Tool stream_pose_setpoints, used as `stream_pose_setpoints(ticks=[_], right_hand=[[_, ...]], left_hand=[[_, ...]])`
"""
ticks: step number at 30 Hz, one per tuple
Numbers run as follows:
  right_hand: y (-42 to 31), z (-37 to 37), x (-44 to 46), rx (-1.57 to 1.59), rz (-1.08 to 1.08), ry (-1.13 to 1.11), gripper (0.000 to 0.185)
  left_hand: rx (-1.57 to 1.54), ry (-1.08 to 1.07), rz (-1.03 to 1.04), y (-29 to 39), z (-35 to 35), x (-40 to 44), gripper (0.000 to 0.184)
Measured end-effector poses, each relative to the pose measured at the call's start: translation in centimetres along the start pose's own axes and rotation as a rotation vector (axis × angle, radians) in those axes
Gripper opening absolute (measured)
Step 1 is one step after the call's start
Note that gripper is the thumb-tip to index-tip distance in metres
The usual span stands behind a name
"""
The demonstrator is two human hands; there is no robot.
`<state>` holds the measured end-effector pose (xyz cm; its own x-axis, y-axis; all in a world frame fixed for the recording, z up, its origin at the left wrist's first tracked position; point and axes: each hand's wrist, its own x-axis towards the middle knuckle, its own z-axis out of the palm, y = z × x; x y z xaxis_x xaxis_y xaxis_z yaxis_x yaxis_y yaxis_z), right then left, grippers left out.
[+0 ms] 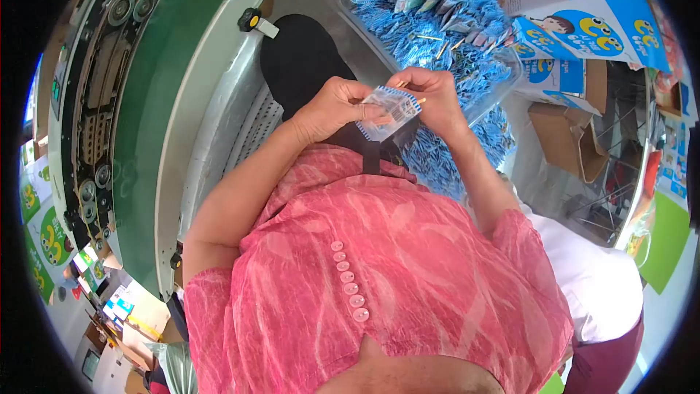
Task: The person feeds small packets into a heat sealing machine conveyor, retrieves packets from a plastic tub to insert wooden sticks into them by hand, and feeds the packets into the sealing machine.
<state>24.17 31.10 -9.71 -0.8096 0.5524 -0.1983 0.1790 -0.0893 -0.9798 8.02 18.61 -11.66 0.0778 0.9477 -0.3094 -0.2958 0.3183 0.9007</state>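
Observation:
My left hand (337,111) pinches one side of a small clear plastic packet (385,125) with blue-striped edges, held above my lap. My right hand (432,101) is closed at the packet's upper right edge, its fingers bent. Short tan stick ends (421,101) show by the right fingers; whether they come out of the packet I cannot tell. Just beyond my hands stands a clear plastic tub (368,35) heaped with blue-striped packets (445,25). More such packets (459,149) lie in a pile on the near side of the tub.
A machine with a green panel (153,117) and rollers stands along my left, a black knob (249,20) jutting from it. Printed blue-and-white cartons (598,25) and an open brown cardboard box (565,138) are at the right. A person in a white top (598,277) is close by my right.

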Motion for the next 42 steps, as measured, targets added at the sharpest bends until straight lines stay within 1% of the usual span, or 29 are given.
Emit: stream_pose_setpoints(ticks=[1,4,5,8,13,16,18,19,21,22,24,25,28,31,33,36,37,40,42], right_hand=[[0.1,0.2,0.1,-0.005,-0.001,-0.01,0.004],[0.3,1.3,0.3,-0.177,-0.245,0.04,0.007],[0.1,1.6,0.5,-0.171,-0.245,0.032,0.007],[-1.2,1.4,1.2,0.194,-0.003,0.077,0.008],[-1.5,1.2,1.8,0.205,0.01,0.065,0.008],[-1.5,-0.1,1.9,0.223,-0.003,0.144,0.006],[-2.7,-0.9,1.9,0.244,-0.034,0.131,0.006],[-3.6,-1.3,1.8,0.268,-0.057,0.12,0.006],[-5.6,-1.6,1.7,0.286,-0.082,0.108,0.006],[-6.7,-1.5,1.7,0.266,-0.1,0.048,0.007],[-8.7,-1.2,1.8,0.228,-0.134,-0.072,0.008],[-9.4,-1.0,1.8,0.225,-0.135,-0.074,0.008],[-10.9,-0.4,2.3,0.114,-0.039,-0.204,0.01],[-11.5,-0.1,3.2,0.059,0.014,-0.24,0.01],[-11.7,0.1,3.8,0.031,0.042,-0.259,0.01],[-11.9,0.3,4.6,-0.146,0.089,-0.341,0.008],[-11.9,0.4,4.7,-0.147,0.091,-0.341,0.008],[-11.6,0.4,4.9,-0.202,0.0,-0.338,0.008],[-11.6,0.3,4.9,-0.195,-0.001,-0.331,0.007]], left_hand=[[-0.052,0.008,-0.014,-0.2,-0.1,-0.1,0.019],[-0.137,0.034,-0.02,0.2,-0.6,-1.1,0.021],[-0.162,0.04,-0.008,0.7,-0.8,-1.4,0.022],[-0.223,0.087,0.008,0.8,-1.2,-2.5,0.023],[-0.369,0.207,0.022,0.8,-1.6,-3.5,0.021],[-0.431,0.256,0.062,0.9,-1.8,-3.4,0.019],[-0.48,0.293,0.103,0.9,-1.6,-3.4,0.019],[-0.48,0.289,0.111,1.0,-1.5,-3.3,0.019],[-0.336,0.336,0.166,0.9,-1.5,-3.3,0.019],[-0.265,0.363,0.193,0.9,-1.5,-3.3,0.019],[-0.228,0.372,0.208,1.0,-1.6,-3.4,0.019],[-0.191,0.38,0.218,1.1,-1.7,-3.5,0.019],[-0.128,0.397,0.22,1.2,-1.6,-3.7,0.019],[-0.075,0.401,0.198,1.5,-1.4,-3.8,0.02],[-0.057,0.36,0.216,1.6,-1.3,-3.8,0.021],[-0.039,0.308,0.226,1.5,-1.2,-3.7,0.021],[-0.033,0.282,0.229,1.4,-1.2,-3.7,0.021],[-0.036,0.234,0.216,1.1,-1.4,-3.5,0.021],[-0.045,0.194,0.185,0.8,-1.5,-3.4,0.02]])
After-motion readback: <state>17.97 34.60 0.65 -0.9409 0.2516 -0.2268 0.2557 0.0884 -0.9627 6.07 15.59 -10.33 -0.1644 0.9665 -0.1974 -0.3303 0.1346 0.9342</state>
